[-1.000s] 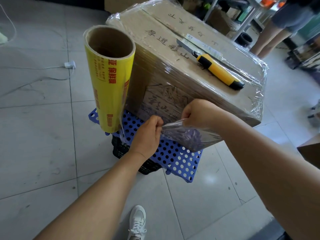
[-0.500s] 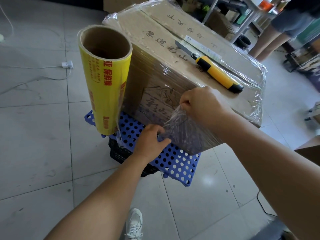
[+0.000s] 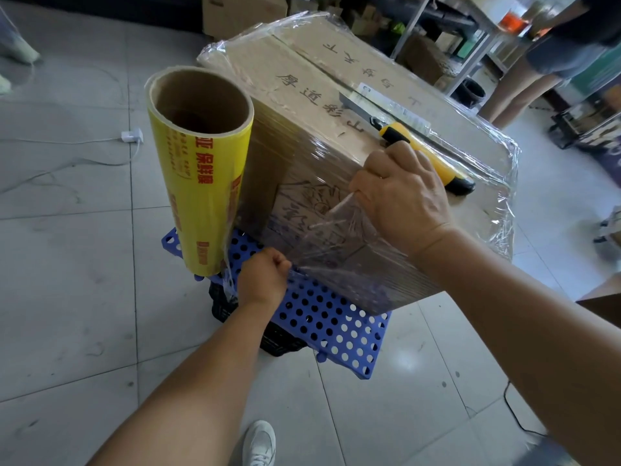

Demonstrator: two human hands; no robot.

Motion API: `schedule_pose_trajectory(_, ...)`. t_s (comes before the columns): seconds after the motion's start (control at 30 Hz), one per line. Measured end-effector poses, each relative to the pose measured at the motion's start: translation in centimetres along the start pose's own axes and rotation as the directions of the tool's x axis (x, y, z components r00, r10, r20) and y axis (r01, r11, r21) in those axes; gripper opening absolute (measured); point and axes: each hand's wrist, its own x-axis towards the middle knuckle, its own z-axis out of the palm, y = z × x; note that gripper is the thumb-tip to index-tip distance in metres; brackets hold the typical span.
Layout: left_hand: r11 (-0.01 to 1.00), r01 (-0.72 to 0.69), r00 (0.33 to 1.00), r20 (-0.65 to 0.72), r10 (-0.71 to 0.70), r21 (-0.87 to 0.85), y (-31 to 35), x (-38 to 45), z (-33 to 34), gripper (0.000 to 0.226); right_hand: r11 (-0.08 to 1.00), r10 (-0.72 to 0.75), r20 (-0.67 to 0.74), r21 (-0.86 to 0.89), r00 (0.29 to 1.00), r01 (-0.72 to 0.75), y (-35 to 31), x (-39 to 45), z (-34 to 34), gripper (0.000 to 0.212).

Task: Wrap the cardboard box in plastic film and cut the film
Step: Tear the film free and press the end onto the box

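A large cardboard box (image 3: pixel 302 105), wound in clear film, sits on a blue perforated pallet (image 3: pixel 322 317). A yellow film roll (image 3: pixel 198 183) stands upright at the box's near left corner. A loose sheet of plastic film (image 3: pixel 322 243) is stretched over the box's near side. My right hand (image 3: pixel 400 193) grips its upper edge by the box's top rim. My left hand (image 3: pixel 265 277) pinches its lower corner just above the pallet. A yellow and black utility knife (image 3: pixel 433 163) lies on the box top, right behind my right hand.
A black crate (image 3: pixel 282 338) sits under the pallet. A white cable and plug (image 3: pixel 132 135) trail over the grey tiles at left. A person (image 3: pixel 537 62) stands at the far right near metal shelving. My white shoe (image 3: pixel 258 442) is at the bottom; a cardboard corner (image 3: pixel 601 297) pokes in at right.
My right hand has risen from the box's lower edge to its top rim, pulling the film upward and spreading it over the side. My left hand stayed low, holding the bottom corner.
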Motion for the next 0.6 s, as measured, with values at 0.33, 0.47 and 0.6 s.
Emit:
schedule_pose_trajectory(0.33, 0.999, -0.036, 0.999, 0.018, 0.035, 0.038, -0.4, 0.1, -0.2, 0.015, 0.986, 0.166, -0.097, 0.007, 0.981, -0.166, -1.4, 0.9, 1.4, 0.016)
schedule_pose_trajectory(0.47, 0.999, -0.023, 0.999, 0.042, 0.021, 0.033, -0.4, 0.2, -0.3, 0.014, 0.978, 0.12, -0.135, 0.186, 0.984, -0.094, -2.5, -0.9, 0.0, 0.015)
schedule_pose_trajectory(0.6, 0.999, -0.028, 0.998, 0.063, 0.026, 0.036, -0.5, 0.6, -0.4, 0.015, 0.875, 0.066, 0.448, 0.403, 0.892, -0.267, -4.7, -3.1, -0.7, 0.026)
